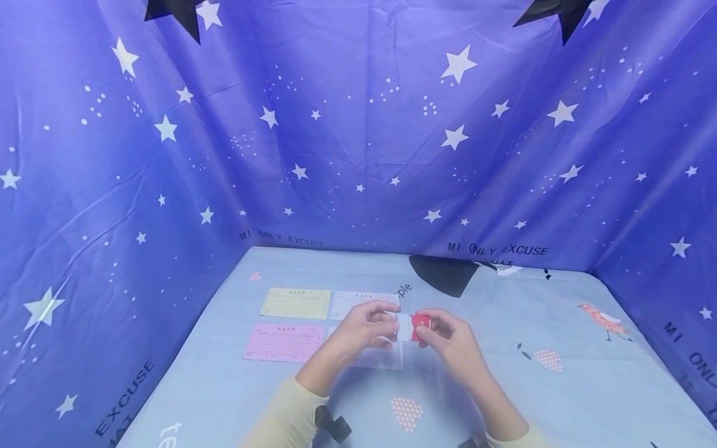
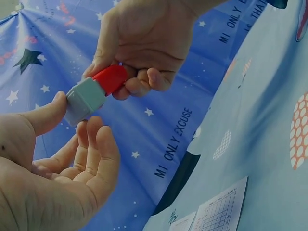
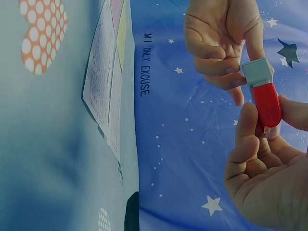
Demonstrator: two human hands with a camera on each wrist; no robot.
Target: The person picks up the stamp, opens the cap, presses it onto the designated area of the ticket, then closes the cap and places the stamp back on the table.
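Observation:
Both hands meet over the paper slips, holding a small stamp (image 2: 85, 98) with a pale grey block at one end and a red part at the other. My left hand (image 1: 366, 326) pinches the grey block between thumb and fingertips. From the other side, my right hand (image 1: 450, 339) grips the red part with thumb and fingers. The right wrist view has the red part (image 3: 267, 105) pointing down toward the right palm, the grey block uppermost. A white slip (image 1: 386, 358) lies beneath the hands, partly hidden by the left one.
A yellow slip (image 1: 295, 303), a pink slip (image 1: 282, 343) and another white slip (image 1: 350, 303) lie flat to the left and behind the hands. The light blue printed tablecloth (image 1: 560, 404) covers the table. Blue star-patterned curtains (image 1: 336, 143) enclose the back and both sides.

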